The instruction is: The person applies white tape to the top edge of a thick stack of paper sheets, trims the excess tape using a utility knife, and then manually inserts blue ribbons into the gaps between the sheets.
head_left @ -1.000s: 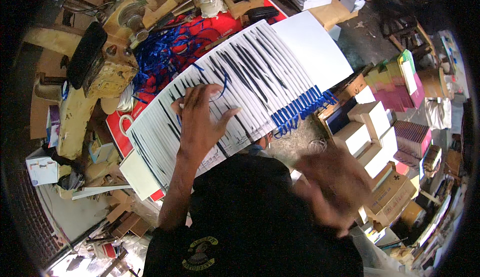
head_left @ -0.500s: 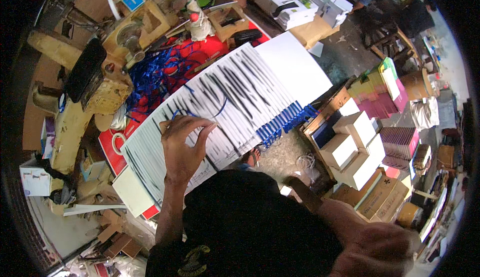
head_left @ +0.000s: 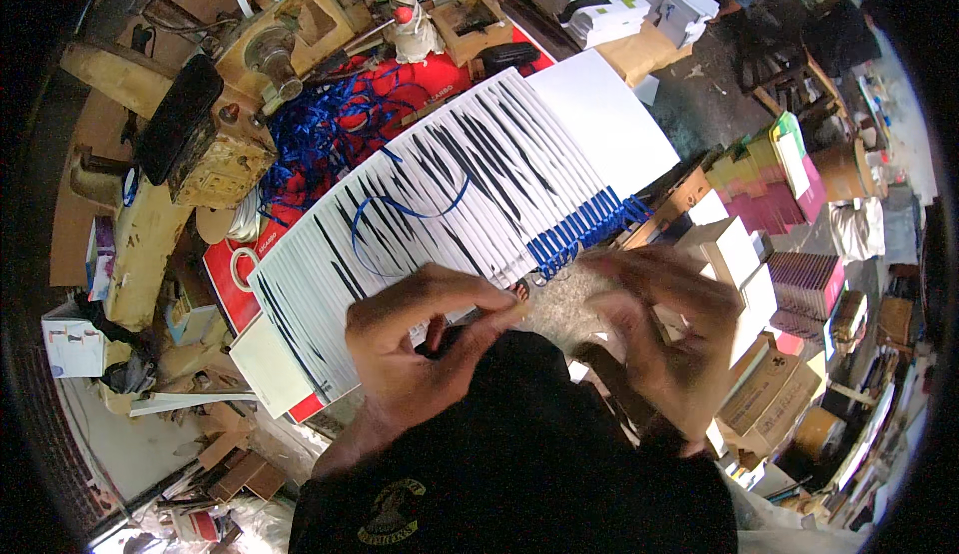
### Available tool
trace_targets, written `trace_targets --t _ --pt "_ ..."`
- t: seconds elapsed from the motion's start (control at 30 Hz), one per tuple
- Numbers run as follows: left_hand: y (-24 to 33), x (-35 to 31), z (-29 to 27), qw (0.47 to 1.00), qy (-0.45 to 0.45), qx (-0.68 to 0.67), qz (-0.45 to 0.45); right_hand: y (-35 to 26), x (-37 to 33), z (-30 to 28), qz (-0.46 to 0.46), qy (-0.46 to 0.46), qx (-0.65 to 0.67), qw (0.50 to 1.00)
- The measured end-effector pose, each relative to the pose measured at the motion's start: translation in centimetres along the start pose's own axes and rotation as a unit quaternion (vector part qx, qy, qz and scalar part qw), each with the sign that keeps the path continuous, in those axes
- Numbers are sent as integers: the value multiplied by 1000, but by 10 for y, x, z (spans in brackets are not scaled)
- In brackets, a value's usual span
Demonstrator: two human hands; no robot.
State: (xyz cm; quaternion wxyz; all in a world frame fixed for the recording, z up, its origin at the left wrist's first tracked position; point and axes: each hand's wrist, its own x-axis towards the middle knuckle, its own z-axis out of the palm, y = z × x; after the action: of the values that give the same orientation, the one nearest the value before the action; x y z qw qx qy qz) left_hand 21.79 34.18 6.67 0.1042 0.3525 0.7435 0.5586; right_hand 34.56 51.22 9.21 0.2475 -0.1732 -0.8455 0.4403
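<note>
Two bare hands meet just above the near edge of a fanned row of white paper bags (head_left: 440,204), seen from the single head view looking down. The left hand (head_left: 420,339) has its fingers drawn together, thumb and forefinger pinched on something small and pale at their tips; what it is cannot be made out. The right hand (head_left: 664,339) is blurred, its fingers loosely spread and bent toward the left fingertips, gripping nothing that can be seen. The bags lie overlapped like shingles on a red work surface (head_left: 225,284), dark slits showing between them, and a loose blue ribbon (head_left: 405,214) loops across their middle. At the row's right end a tight bunch of blue ribbon handles (head_left: 584,229) sticks out past the edge, close to the right hand. A tangle of blue ribbon lengths (head_left: 330,124) lies beyond the bags, next to an old yellowed machine (head_left: 215,149). To work this well, I would judge that the pinch should stay firm and low, close to the bags, so the small piece does not slip, while the right hand steadies before it closes in; the fanned order is easily disturbed, so sleeves and wrists should keep off the row.
</note>
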Motion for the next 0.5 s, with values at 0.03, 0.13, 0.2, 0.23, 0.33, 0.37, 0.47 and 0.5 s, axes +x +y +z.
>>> trace_targets --t 0.03,0.13,0.2,0.23,0.33,0.37,0.47,0.5 --pt "1 -5 1 1000 -9 -25 -10 9 -11 8 89 -44 133 986" --pt "-12 -13 6 998 -30 -55 6 10 -31 21 277 -28 185 942" --pt "-26 -13 2 996 -42 -31 69 17 -37 28 345 17 174 922" --pt "-41 -4 -4 996 -43 -28 70 25 -39 30 344 17 177 922" --pt "-85 30 -19 937 44 306 164 48 -51 42 191 43 73 978" --pt "-94 41 -23 895 43 405 183 55 -54 45 188 40 78 978" --pt "-131 47 -38 906 -124 381 136 62 -56 45 236 -139 124 954" --pt "-126 49 -34 907 -127 376 142 57 -53 49 238 -132 120 955"
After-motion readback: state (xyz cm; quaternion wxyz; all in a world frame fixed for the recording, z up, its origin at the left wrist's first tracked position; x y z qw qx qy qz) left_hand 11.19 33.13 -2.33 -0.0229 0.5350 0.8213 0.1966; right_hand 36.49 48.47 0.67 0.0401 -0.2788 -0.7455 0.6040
